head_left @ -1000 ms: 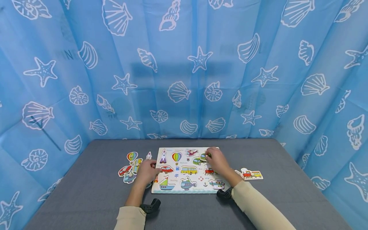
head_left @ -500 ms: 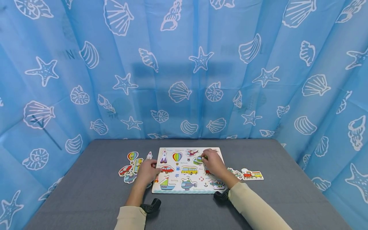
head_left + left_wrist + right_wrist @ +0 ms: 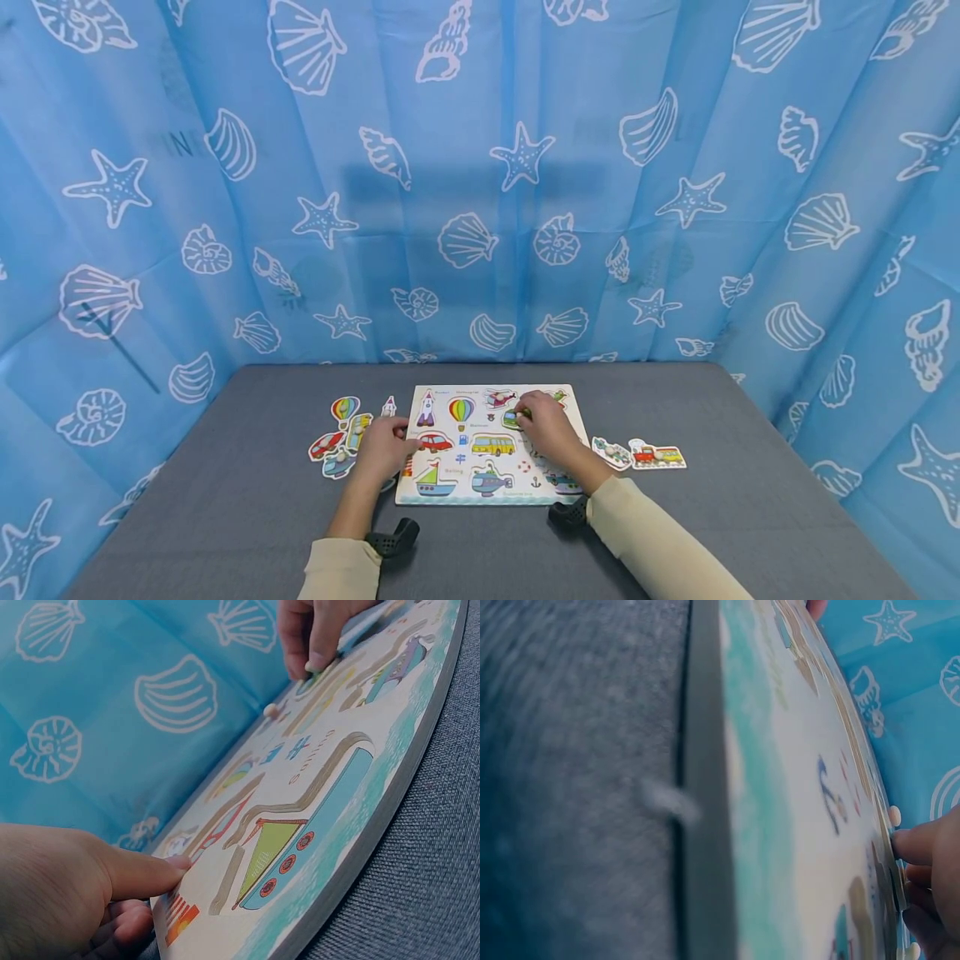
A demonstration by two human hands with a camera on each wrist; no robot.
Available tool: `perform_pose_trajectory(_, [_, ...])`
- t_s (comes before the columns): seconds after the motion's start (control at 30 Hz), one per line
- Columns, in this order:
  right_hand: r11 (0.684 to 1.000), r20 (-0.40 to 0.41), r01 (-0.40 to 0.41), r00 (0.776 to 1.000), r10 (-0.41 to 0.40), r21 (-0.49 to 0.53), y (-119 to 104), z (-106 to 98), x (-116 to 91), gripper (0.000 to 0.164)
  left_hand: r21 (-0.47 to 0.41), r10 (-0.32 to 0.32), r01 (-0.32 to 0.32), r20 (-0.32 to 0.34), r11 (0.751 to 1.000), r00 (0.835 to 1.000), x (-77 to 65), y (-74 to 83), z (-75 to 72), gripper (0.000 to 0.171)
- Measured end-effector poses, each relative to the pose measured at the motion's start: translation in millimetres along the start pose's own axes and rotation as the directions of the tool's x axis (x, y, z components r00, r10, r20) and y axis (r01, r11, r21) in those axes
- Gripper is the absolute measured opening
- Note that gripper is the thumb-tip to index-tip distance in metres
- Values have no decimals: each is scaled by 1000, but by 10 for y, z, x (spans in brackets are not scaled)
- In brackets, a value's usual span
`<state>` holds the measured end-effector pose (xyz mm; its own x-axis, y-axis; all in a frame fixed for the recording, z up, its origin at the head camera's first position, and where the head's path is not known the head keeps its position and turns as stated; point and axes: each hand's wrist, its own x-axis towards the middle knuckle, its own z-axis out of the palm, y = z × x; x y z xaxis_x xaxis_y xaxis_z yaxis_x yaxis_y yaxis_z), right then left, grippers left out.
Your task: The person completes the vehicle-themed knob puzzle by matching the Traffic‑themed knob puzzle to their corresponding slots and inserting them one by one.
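Puzzle board (image 3: 461,451), left edge clamped by left hand (image 3: 382,450), thumb on top; green vehicle piece (image 3: 513,419), pinched by right hand (image 3: 551,427).

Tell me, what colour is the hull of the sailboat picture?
The hull is light blue; the left wrist view shows it best.

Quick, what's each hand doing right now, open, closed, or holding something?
Left hand: holding the puzzle board at its left edge, thumb on top.
Right hand: pinching a green puzzle piece at the board.
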<state>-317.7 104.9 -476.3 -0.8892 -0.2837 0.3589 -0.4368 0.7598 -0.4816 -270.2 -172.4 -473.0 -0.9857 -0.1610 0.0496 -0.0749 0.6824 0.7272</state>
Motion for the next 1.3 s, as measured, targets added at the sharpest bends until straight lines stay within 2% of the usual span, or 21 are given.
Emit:
perform_pose_trajectory(0.7, [999, -25, -14, 1000, 13, -32, -61, 26, -44, 4, 0, 3, -3, -6, 1000, 1000, 4, -15, 13, 39])
perform_pose_trajectory(0.97, [998, 31, 20, 999, -19, -62, -91, -9, -41, 18, 2, 5, -5, 5, 1000, 1000, 13, -20, -1, 39])
perform_pose_trajectory(1.17, [999, 49, -28, 998, 30, -36, -134, -109, -62, 23, 5, -7, 7, 11, 1000, 1000, 11, -12, -2, 41])
perform_pose_trajectory(1.3, [999, 42, -20, 999, 22, -37, -99, -177, -105, 24, 2, -4, 4, 12, 1000, 1000, 6, -10, 0, 40])
